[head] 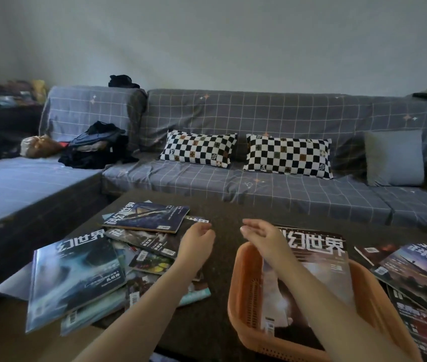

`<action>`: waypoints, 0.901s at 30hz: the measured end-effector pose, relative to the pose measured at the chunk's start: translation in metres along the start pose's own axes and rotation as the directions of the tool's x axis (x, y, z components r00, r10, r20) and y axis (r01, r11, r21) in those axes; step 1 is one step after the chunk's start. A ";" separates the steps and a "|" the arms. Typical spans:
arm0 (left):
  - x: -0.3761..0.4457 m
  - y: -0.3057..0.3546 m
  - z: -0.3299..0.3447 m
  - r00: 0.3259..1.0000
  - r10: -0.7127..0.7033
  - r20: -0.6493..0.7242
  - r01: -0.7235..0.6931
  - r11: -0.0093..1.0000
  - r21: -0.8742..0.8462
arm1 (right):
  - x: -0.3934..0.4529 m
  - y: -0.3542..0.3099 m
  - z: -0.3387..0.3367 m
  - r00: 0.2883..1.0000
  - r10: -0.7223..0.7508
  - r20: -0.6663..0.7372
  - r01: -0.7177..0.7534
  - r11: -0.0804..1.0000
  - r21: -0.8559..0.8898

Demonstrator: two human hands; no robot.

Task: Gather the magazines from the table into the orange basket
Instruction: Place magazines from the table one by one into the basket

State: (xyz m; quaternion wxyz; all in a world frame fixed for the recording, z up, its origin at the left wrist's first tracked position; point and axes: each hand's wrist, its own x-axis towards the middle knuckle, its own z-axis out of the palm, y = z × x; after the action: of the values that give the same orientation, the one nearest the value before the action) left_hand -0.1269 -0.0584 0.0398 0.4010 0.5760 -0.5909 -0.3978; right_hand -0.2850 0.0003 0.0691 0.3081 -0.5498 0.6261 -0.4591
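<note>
Inside the orange basket (243,288) one magazine (316,259) lies lengthwise, title end away — both hands, left hand (199,237) and right hand (260,235), loosely open, empty.

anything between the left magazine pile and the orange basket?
Head view: only the left hand and its forearm above bare dark table between the left magazine pile and the orange basket.

Grey grid-patterned sofa (272,118) is seen; two checkered pillows (199,148) (288,155), grey cushion (393,158) and dark clothes pile (97,150) are laid on it.
</note>
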 end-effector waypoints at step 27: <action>0.156 -0.130 -0.052 0.922 -0.009 -0.387 0.212 0.848 0.485 | 0.220 0.047 0.227 0.897 0.428 0.113 -0.428 0.903 -0.028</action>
State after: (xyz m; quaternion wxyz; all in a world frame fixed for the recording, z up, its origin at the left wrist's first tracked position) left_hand -0.0338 -0.2170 -0.0602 0.3110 0.7606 -0.5547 -0.1311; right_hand -0.1472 -0.2683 -0.0362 0.4367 -0.4249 0.7132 -0.3466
